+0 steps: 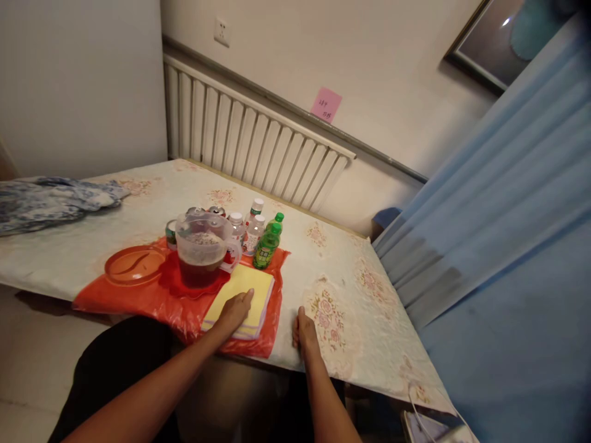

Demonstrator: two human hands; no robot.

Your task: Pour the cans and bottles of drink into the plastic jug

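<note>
My left hand (236,309) rests on a folded yellow cloth (253,286) with a pale edge, its fingers curled under and mostly hidden. Beneath the cloth lies a red plastic sheet (104,295). My right hand (303,331) is closed in a loose fist on the flowered tablecloth, right of the red sheet, with nothing visible in it. Behind my left hand stands a clear handled pitcher (201,246) holding dark liquid, on a red dish (170,277). Green bottles (266,247) stand at the cloth's back edge.
An orange lid (136,264) lies left of the pitcher. Several cans and white-capped bottles (253,235) crowd behind it. Patterned fabric (55,200) is bunched at the far left. A blue curtain (498,203) hangs along the right side; a radiator (249,138) is behind the table (341,258).
</note>
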